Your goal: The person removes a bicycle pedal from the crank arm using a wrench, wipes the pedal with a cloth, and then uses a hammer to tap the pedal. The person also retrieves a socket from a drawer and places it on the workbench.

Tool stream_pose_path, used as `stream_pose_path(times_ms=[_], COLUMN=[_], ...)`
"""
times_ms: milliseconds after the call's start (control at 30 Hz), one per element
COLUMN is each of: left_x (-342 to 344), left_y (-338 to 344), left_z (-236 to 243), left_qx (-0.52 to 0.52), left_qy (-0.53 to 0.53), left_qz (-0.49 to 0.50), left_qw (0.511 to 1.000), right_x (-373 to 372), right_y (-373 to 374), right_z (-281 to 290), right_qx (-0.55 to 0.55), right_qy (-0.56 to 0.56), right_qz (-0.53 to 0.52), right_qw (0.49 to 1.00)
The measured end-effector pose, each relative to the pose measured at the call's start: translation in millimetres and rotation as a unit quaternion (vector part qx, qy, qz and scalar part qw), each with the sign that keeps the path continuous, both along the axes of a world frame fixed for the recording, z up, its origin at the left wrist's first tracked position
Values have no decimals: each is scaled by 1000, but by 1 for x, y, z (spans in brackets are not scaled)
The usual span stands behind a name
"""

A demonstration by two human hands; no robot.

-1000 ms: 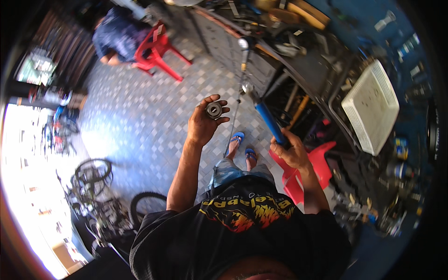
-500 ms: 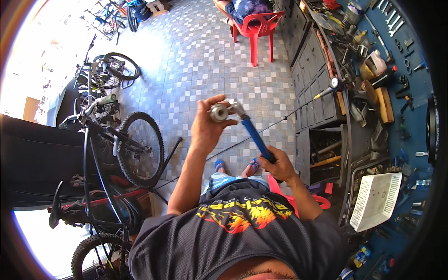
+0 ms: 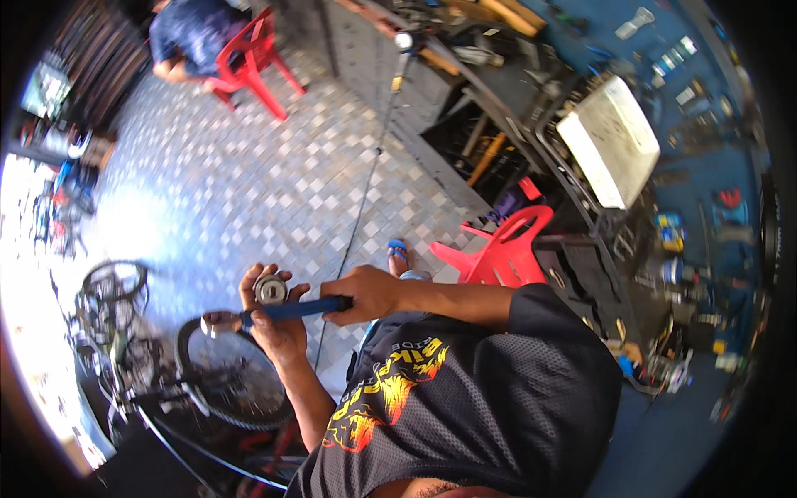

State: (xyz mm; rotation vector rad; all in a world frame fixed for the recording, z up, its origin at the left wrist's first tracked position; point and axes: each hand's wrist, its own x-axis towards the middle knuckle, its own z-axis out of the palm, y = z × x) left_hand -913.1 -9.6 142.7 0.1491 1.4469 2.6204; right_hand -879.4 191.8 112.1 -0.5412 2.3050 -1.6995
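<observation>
Round metal part [image 3: 271, 290], disc-shaped with a raised ring at its centre, sits in the upturned left hand [image 3: 281, 339], up by the fingers and out over the tiled floor [image 3: 274, 174]. Those fingers are curled only partway, spread a little from one another, and they cradle the part around its rim, leaving its face uncovered. Clenched firmly by contrast, the right hand [image 3: 371, 293] has its fingers wrapped around the black end of a blue-handled wrench [image 3: 295, 310], whose metal head points to the person's left, beyond the left hand. The handle passes across the left palm, just below the round metal part; whether it presses on the palm or hangs slightly above, I cannot tell. Both hands are close together in front of the black T-shirt [image 3: 465, 398] with its flame print. Near the right forearm stands a red plastic chair [image 3: 510, 249], with a white plastic basket [image 3: 610, 153] on the cluttered workbench beyond. A bicycle wheel [image 3: 184, 353] lies past the left hand, and well apart a seated person [image 3: 195, 37] occupies another red chair [image 3: 253, 70].
</observation>
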Motion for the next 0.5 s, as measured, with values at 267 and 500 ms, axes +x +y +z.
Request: stream_pose_path(times_ms=[267, 500], left_x=[-43, -69], left_y=[107, 182], left_z=[26, 39], left_qx=[70, 12], left_qy=[-49, 37], left_qz=[-71, -162], left_qw=[994, 986], right_x=[28, 56], right_y=[58, 146], right_z=[27, 54], right_qx=[136, 181], right_qy=[-28, 38], right_qz=[-151, -327], right_qw=[979, 927])
